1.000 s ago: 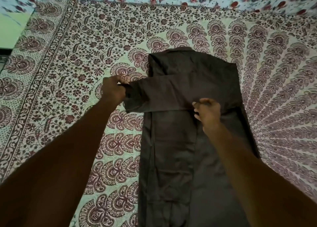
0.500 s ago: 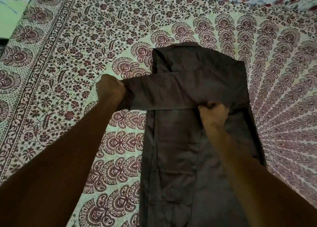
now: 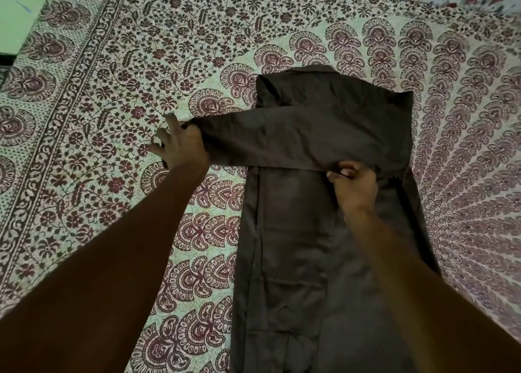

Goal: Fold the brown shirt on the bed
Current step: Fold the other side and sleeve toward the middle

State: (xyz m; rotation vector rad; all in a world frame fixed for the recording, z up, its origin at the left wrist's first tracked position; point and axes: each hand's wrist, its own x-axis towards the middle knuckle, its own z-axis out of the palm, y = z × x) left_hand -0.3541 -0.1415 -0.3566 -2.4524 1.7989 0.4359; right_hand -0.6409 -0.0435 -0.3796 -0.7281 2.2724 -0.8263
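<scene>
Lying lengthwise away from the person, brown shirt (image 3: 296,231); sleeve (image 3: 282,138) crosses toward bed's (image 3: 84,90) left edge. Left hand (image 3: 180,144) spread on cuff, right hand (image 3: 353,185) pinching sleeve's lower edge.

Left hand (image 3: 183,147) stretched far out with fingers spread, right hand (image 3: 353,185) nearer, fingers curled, pinching

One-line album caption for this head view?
Left hand rests at the sleeve end; right hand pinches the brown shirt.
</scene>
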